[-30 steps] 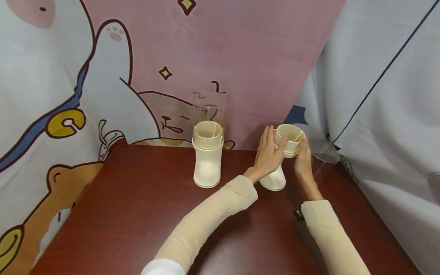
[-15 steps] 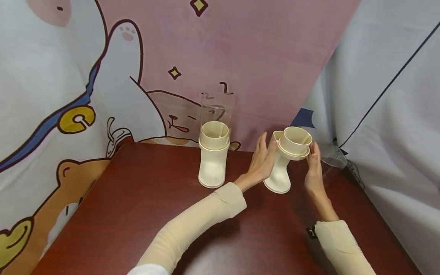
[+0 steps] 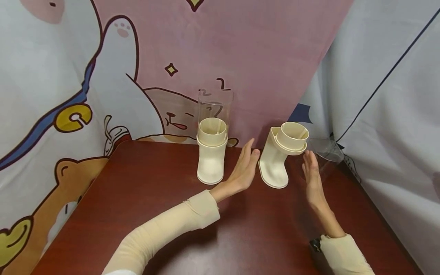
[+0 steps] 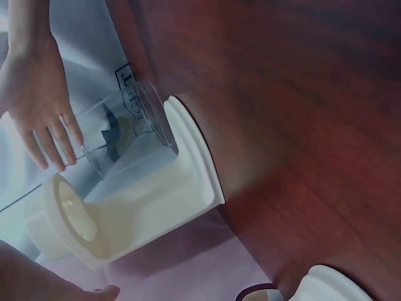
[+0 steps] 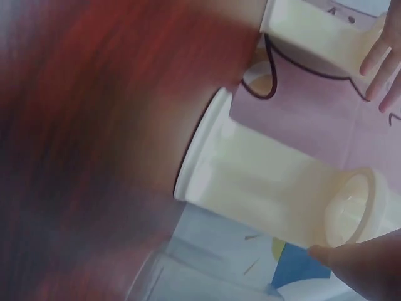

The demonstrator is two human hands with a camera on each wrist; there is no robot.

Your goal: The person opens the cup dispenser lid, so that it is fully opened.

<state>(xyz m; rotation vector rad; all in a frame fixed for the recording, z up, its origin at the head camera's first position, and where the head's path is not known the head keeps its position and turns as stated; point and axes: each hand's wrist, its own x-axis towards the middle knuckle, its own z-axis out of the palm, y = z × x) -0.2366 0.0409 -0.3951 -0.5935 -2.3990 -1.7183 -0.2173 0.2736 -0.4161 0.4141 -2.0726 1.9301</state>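
A cream plastic dispenser stand (image 3: 274,164) with a round collar on top stands upright on the table, turned slightly rightward. My left hand (image 3: 240,170) is to its left, fingers extended and apart from it. On its other side is my right hand (image 3: 314,183), fingers straight, fingertips close to the collar; whether they touch it I cannot tell. In the left wrist view the stand (image 4: 150,207) lies between both hands. The right wrist view shows the stand's flat foot (image 5: 203,147) on the table. Neither hand holds anything.
A matching cream stand (image 3: 211,166) with a clear cylinder (image 3: 223,109) rising at its collar is at the left. Another clear cylinder (image 3: 326,154) stands behind my right hand. Printed cloth (image 3: 268,57) hangs behind the reddish-brown table (image 3: 144,183).
Both hands have come away from the stand's upper part. The left hand moved left and toward me, the right hand down and to the right. The stand has turned slightly.
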